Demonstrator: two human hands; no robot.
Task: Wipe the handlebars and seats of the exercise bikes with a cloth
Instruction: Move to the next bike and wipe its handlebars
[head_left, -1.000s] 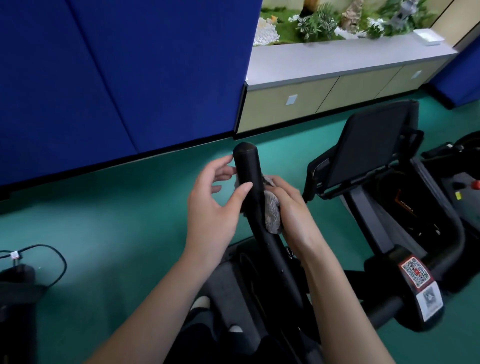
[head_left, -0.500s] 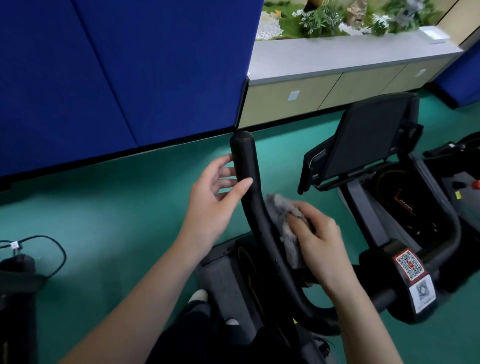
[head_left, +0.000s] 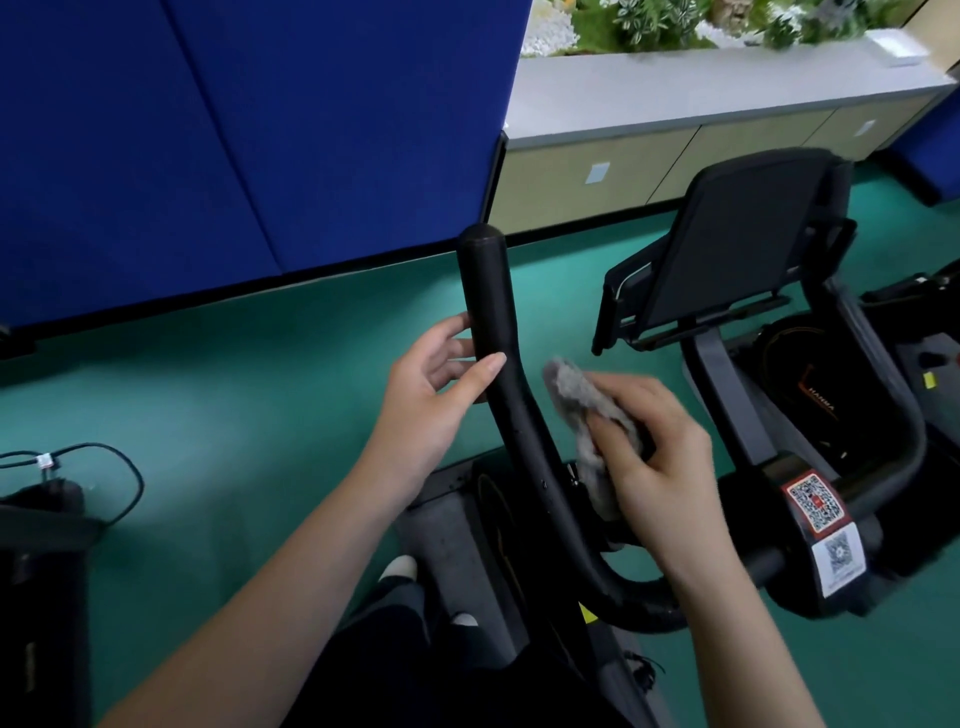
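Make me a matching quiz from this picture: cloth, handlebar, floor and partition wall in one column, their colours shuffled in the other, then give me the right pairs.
Column one:
1. cloth
2. handlebar
3. floor
4. partition wall

Column two:
A. blue
B. black
C. grey
D. teal green

Pairs: 1-C, 2-B, 3-D, 4-A.

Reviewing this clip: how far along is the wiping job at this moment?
Done: nothing can be confirmed, since no surface shows wipe marks. In hand: the left hand holds the left bar, and the right hand holds the cloth close beside the bar's lower stretch; contact is unclear. Left: the right bar has no hand on it, and no seat is in view.
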